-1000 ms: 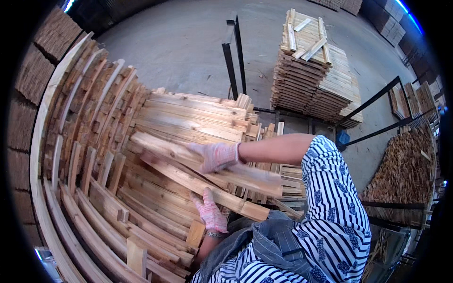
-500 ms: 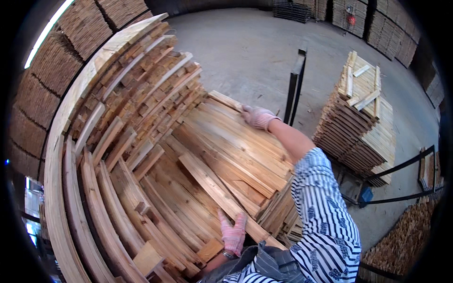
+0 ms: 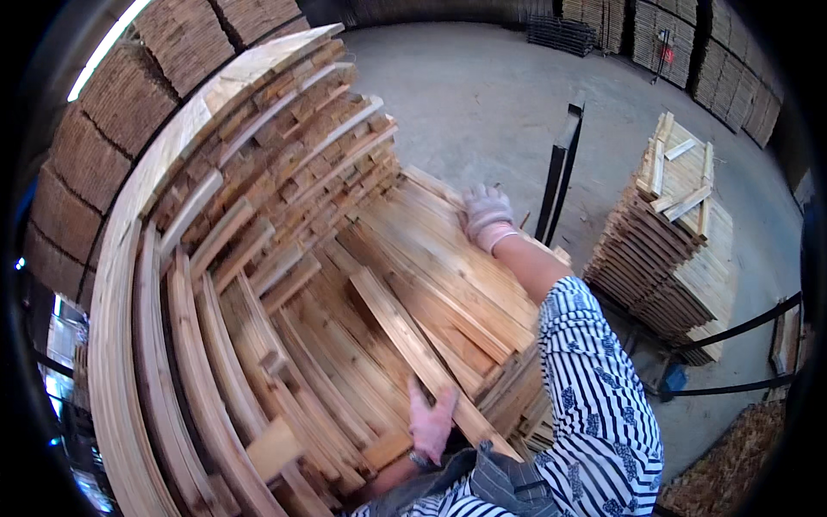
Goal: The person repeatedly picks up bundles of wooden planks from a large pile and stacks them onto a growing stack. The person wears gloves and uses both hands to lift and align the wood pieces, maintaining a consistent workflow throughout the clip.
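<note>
Nearest item: my left hand [image 3: 431,422], pink-gloved, low in view, fingers spread flat and pressed on the near end of a long wooden slat [image 3: 413,353]. It grips nothing that I can see; the palm simply lies on the wood.

That slat runs diagonally from beside my left hand up toward the centre of the loose slat pile [image 3: 448,276], lying on top of the other boards.

To the right, my striped sleeve [image 3: 603,405] leads up a bare forearm to my right hand [image 3: 487,215], in a pale glove, at the far edge of the pile. Its fingers are curled over the ends of the top slats there; whether they clamp a single piece I cannot tell.

To the left, a stacked wall of short blocks and curved boards [image 3: 215,258] rises beside the pile.

Beyond my right hand: a black metal post [image 3: 560,172], upright on the concrete floor [image 3: 482,95].

Further right: a separate neat stack of slats [image 3: 672,241], well apart from the pile.

Farthest: more stacks [image 3: 689,43] along the back wall.
</note>
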Available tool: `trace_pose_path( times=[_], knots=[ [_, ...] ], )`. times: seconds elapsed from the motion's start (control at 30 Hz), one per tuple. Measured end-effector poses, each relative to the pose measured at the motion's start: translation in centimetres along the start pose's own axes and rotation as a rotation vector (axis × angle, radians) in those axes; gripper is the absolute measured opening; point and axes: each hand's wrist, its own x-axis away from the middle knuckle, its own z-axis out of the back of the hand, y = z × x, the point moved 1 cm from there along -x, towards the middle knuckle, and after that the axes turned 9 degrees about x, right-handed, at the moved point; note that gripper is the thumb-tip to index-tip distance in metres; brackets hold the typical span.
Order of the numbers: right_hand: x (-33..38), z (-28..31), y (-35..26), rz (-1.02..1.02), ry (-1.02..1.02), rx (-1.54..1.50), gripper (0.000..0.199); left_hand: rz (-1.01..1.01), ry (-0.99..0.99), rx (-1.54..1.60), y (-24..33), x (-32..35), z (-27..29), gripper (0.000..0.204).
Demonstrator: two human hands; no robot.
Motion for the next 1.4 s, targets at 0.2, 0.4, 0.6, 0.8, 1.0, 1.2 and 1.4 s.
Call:
trace_pose_path(
  times=[0.2, 0.4, 0.6, 0.8, 1.0, 1.2, 1.4],
  knots=[
    [14.4, -2.2, -7.0, -0.027, 0.073, -0.679, 0.085, -0.018, -0.059, 0.224, -3.3, -0.4, -1.0, 0.09],
    [28.9, 3.6, -6.6, -0.298, -0.228, -0.87, 0.094, -0.307, -0.345, -0.082, -3.8, 3.3, -3.7, 0.093],
    [33.0, 1.1, 1.4, -0.671, 0.222, -1.762, 0.054, -0.465, -0.681, -0.346, 2.3, 8.8, -4.6, 0.081],
    [33.8, -8.6, 5.5, -0.9, 0.365, -1.794, 0.043, -0.974, -0.77, -0.643, 3.5, 10.3, 7.3, 0.062],
    [26.5, -10.0, -1.5, -1.128, 0.503, -1.546, 0.076, -1.221, -0.591, -0.843, 5.5, 11.5, 13.0, 0.062],
    [30.4, -6.3, -0.4, -1.054, 0.198, -1.665, 0.082, -1.184, -0.545, -0.919, 6.0, 10.7, 13.9, 0.062],
    [27.3, -11.6, -4.1, -1.176, 0.481, -1.436, 0.088, -1.214, -0.502, -1.084, 5.2, 9.7, 11.5, 0.068]
  ],
)
